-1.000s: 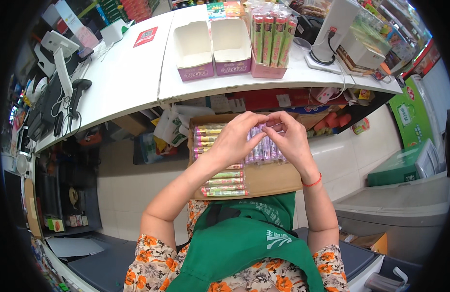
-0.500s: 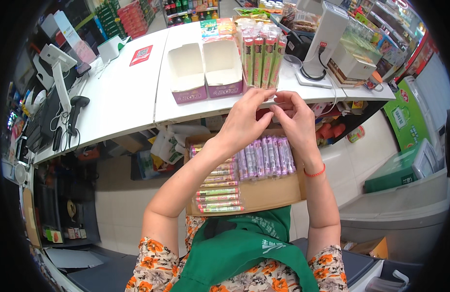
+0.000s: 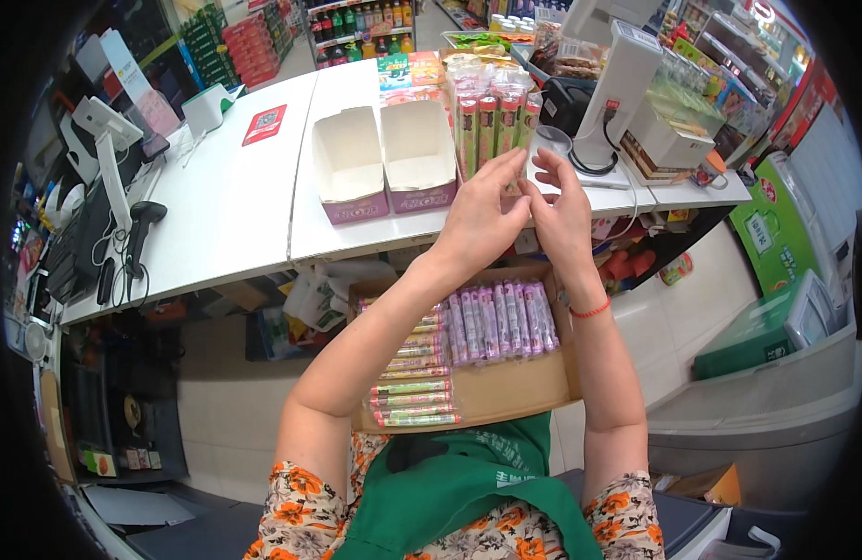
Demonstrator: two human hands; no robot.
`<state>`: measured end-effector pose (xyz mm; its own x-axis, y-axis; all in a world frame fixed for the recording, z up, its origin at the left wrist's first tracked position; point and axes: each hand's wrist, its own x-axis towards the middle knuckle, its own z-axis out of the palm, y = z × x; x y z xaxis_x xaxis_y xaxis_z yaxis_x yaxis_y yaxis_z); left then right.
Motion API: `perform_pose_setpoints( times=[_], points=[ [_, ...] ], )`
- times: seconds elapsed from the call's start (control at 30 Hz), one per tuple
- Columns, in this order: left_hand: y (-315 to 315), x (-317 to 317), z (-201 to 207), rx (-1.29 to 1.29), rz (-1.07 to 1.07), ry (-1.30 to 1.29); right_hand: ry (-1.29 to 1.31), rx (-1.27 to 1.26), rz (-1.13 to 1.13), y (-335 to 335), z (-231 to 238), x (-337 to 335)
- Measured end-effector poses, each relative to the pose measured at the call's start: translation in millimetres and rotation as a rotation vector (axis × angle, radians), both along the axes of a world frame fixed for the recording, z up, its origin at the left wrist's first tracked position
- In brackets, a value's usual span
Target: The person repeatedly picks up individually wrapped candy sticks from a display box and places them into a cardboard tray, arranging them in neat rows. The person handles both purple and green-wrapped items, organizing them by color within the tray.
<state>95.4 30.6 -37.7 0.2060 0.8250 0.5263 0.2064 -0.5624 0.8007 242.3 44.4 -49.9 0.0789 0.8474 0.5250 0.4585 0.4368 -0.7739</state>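
My left hand (image 3: pixel 487 213) and my right hand (image 3: pixel 562 217) are raised at the counter's front edge, palms facing each other. Both have thumbs and fingers apart, and I see nothing held between them. The left fingertips overlap the lower part of several upright red-and-green wrapped sticks (image 3: pixel 487 126), hiding their base. Left of those sticks, two white-lined purple boxes (image 3: pixel 354 207) stand side by side with nothing inside. Below my arms is a cardboard box (image 3: pixel 506 392) with rows of purple wrapped sticks (image 3: pixel 501 322) and yellow and green wrapped sticks (image 3: pixel 410 397).
On the white counter (image 3: pixel 254 196) are a barcode scanner (image 3: pixel 144 229) at left and a red code card (image 3: pixel 264 125). A white stand (image 3: pixel 618 84) with a black cable rises right of my hands. A green bin (image 3: pixel 753 331) is at far right.
The view has shifted, so the counter and cardboard box sit lower. My hands have drawn slightly apart at the fingertips, and the right fingers have straightened a little.
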Motion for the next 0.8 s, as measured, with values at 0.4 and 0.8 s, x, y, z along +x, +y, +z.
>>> perform_pose_setpoints(
  times=[0.4,0.8],
  points=[
    [10.8,6.7,-11.4,-0.031,-0.005,0.05,0.148,-0.03,0.107,12.0,-5.7,1.0],
    [2.3,13.3,-1.0,-0.04,0.057,-0.111,0.304,0.088,0.18,5.7,0.7,-5.3]
  ],
)
